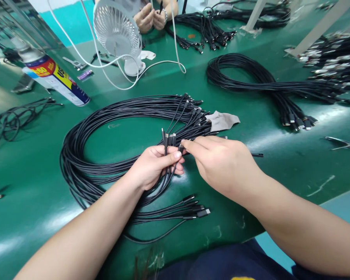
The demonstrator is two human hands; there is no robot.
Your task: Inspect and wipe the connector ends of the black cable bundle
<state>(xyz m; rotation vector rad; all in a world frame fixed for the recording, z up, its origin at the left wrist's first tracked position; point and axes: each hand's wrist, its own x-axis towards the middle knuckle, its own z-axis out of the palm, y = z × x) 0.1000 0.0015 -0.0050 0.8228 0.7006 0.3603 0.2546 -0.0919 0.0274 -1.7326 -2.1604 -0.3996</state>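
Observation:
A large looped bundle of black cables [84, 136] lies on the green table in front of me. Several cable ends [169, 140] with dark plugs and metal tips stand up out of my left hand [160, 161], which is closed around them. My right hand [221, 159] has its thumb and forefinger pinched at one cable plug [181, 147] beside the left thumb. Its other fingers are partly hidden behind the hand. Below, a group of loose plugs [200, 212] points right on the table. A grey cloth scrap [223, 121] touches the bundle's far ends.
A white fan [116, 31] with a white cord and a spray can [55, 76] stand at the back left. Another cable coil [242, 74] lies at the right, near tweezers [341, 143]. Across the table are another person's hands [150, 17].

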